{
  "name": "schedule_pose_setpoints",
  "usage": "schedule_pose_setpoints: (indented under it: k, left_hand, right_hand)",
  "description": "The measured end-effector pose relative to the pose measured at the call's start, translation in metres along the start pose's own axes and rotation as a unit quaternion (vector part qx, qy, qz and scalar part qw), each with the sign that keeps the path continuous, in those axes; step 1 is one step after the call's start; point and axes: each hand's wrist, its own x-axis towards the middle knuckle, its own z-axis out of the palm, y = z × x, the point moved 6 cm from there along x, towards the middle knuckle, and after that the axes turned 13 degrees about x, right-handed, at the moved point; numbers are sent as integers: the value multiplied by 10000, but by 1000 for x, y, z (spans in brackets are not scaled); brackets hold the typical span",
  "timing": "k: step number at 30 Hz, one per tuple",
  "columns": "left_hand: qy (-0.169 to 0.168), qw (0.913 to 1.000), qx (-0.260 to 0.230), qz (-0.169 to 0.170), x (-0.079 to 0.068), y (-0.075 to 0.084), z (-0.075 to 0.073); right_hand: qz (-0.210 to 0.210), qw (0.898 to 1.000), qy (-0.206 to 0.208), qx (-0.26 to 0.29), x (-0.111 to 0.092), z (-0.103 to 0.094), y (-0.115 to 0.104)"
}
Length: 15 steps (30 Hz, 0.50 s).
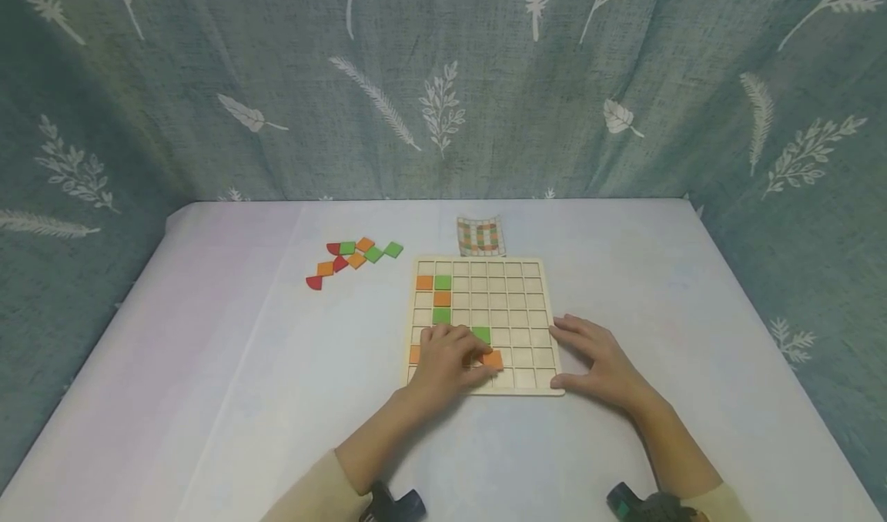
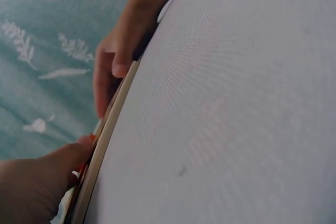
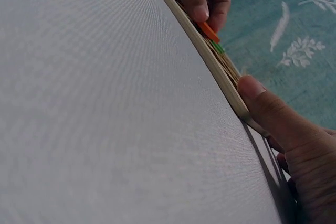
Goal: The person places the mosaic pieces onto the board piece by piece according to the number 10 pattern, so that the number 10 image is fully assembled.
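Observation:
Over the lower part of the wooden grid board [image 1: 524, 337], my left hand [image 1: 445, 359] pinches an orange square tile [image 1: 493, 360] between thumb and fingers. In the right wrist view this orange tile [image 3: 209, 31] is tilted, low over the grid. A green tile [image 1: 481, 335] lies in a cell just above it. More green and orange tiles [image 1: 442, 299] sit in cells on the board's left side; my left hand hides some lower cells. My right hand [image 1: 601, 359] rests at the board's right edge with spread fingers, its thumb [image 3: 252, 86] touching the rim near the corner.
Loose red, green and orange pieces [image 1: 356, 260] lie left of the board on the white table [image 1: 277, 422]. A small card with a coloured grid pattern [image 1: 481, 235] lies behind the board. A leaf-patterned green curtain [image 1: 443, 83] surrounds the table's far sides.

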Motion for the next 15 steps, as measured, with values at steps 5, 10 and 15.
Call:
schedule_pose_setpoints:
  k: [5, 10, 15]
  left_hand:
    - [-129, 9999, -70, -66, 2, 2, 3]
    - [-427, 9987, -62, -275, 7, 2, 9]
    - [-689, 9963, -37, -518, 10, 5, 13]
  right_hand:
    - [45, 10000, -12, 43, 0, 0, -1]
    - [-3, 10000, 6, 52, 1, -1, -3]
    - [47, 10000, -33, 45, 0, -1, -2]
